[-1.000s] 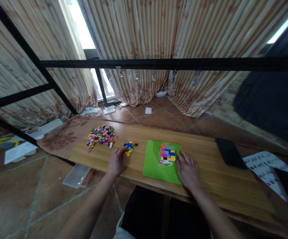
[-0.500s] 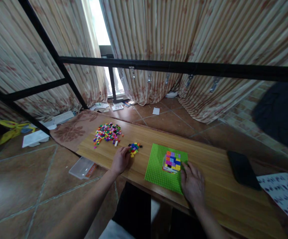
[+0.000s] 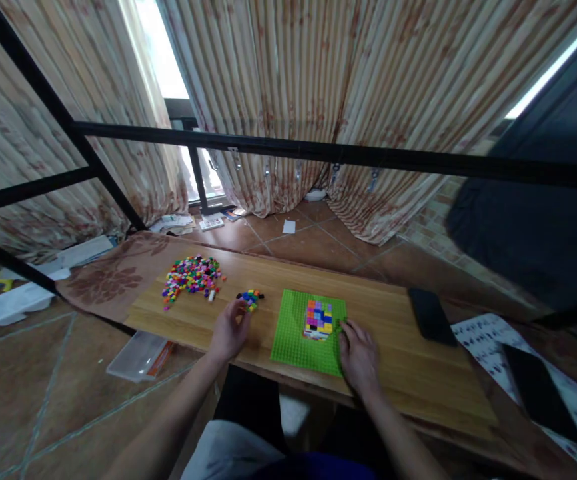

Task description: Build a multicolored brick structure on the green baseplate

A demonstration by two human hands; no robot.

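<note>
My left hand is at a small group of toy bricks, mostly blue, green, yellow and black. Its thumb and forefinger are apart, fingertips at the group's near left edge; no brick shows clearly between them. On the green studded baseplate stands a block built of small bricks, its top a mix of orange, purple, blue and yellow. My right hand lies at the plate's right edge, fingers loosely bent and fingertips over the rim, just right of the block. Its thumb is partly hidden.
A large heap of mixed bricks lies on the wooden table at the left, beside a white piece. A black phone rests at the right. Beyond is a printed sheet with a dark device. A clear plastic box sits below the left edge.
The view has swung to the right, so everything sits further left. My left hand stays by the small brick group, its thumb now further apart. My right fingers are more bent at the plate's edge.
</note>
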